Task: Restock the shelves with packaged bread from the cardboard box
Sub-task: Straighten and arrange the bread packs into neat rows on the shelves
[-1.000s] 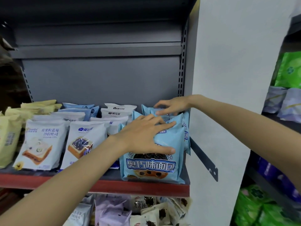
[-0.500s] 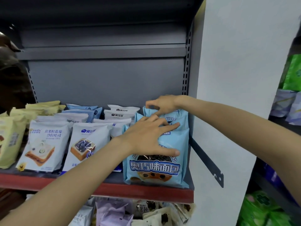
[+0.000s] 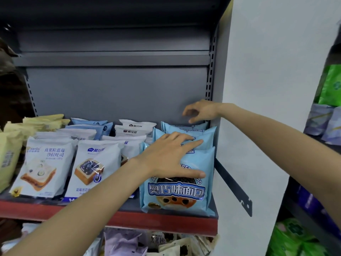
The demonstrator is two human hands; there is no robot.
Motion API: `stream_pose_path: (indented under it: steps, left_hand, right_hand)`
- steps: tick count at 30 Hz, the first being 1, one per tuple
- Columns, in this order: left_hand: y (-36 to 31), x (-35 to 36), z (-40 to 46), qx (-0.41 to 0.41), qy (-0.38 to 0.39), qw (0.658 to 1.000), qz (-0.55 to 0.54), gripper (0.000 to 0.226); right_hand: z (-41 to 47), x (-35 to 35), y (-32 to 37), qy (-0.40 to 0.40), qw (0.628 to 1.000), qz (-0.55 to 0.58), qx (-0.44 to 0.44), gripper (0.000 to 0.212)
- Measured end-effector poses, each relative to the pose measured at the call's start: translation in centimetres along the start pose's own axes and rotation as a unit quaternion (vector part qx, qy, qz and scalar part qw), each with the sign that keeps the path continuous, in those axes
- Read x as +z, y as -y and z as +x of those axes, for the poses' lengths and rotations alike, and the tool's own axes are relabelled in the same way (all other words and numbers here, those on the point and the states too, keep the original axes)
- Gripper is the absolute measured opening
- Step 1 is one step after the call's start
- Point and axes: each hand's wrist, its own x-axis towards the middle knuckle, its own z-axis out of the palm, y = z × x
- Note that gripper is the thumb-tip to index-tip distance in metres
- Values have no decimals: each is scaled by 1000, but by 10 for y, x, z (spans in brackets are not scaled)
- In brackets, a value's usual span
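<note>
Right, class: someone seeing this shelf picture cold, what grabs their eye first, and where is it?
First, the left hand pressed flat on the front light-blue bread packet at the right end of the red-edged shelf. Next, the right hand hovering loosely curled above the rearmost blue packet. Left of them stand white blueberry toast packets.

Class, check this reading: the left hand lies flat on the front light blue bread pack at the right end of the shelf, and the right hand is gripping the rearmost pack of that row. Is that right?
Not quite. The head view shows the right hand lifted just above the rearmost pack, fingers loosely curled, gripping nothing. The left hand does lie flat on the front light blue pack.
</note>
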Motion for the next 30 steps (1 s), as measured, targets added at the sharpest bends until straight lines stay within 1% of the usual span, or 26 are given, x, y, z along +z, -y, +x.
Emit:
stream_pose_path:
  steps: [3, 7, 11, 13, 15, 17, 19, 21, 23, 25, 26, 28, 30]
  left_hand:
    - [-1, -1, -2, -1, 0, 1000, -2, 90]
    - [-1, -1, -2, -1, 0, 1000, -4, 89]
    - [0, 1, -1, 0, -2, 1000, -3, 93]
    - [-1, 1, -2, -3, -2, 1000, -4, 90]
    - [-2, 1, -2, -4, -4, 1000, -8, 87]
    - [-2, 0, -2, -4, -6, 1000, -9, 86]
    - [-2, 0, -2, -6, -3, 1000, -11, 85]
    - [-2, 0, -3, -6, -4, 1000, -11, 85]
    - [-2, 0, -3, -5, -2, 1000, -11, 85]
    - [-2, 1, -3, -7, 1, 1000, -14, 84]
    - [-2, 1, -3, -8, 1, 1000, -15, 84]
    - [-2, 0, -2, -7, 0, 1000, -14, 84]
    - [-1, 1, -2, -8, 3, 1000, -13, 86]
  right_hand:
    - [11, 11, 2, 46, 998, -25, 26, 59]
    - [21, 22, -1, 66, 997, 16, 26, 64]
    - [28, 30, -4, 81, 996, 4, 29, 73]
    - [30, 30, -4, 83, 996, -11, 25, 77]
    - [29, 28, -5, 78, 996, -44, 20, 76]
    - [28, 28, -4, 72, 994, -86, 18, 71]
    - [27, 30, -4, 75, 992, -104, 22, 66]
    - [22, 28, -4, 77, 994, -72, 14, 66]
    - [12, 20, -5, 50, 998, 20, -25, 65]
    - [-2, 15, -7, 27, 992, 104, -66, 63]
    - [-7, 15, -7, 35, 990, 116, -74, 65]
    - [-13, 20, -5, 76, 989, 101, -76, 71]
    - [-8, 27, -4, 105, 985, 109, -78, 75]
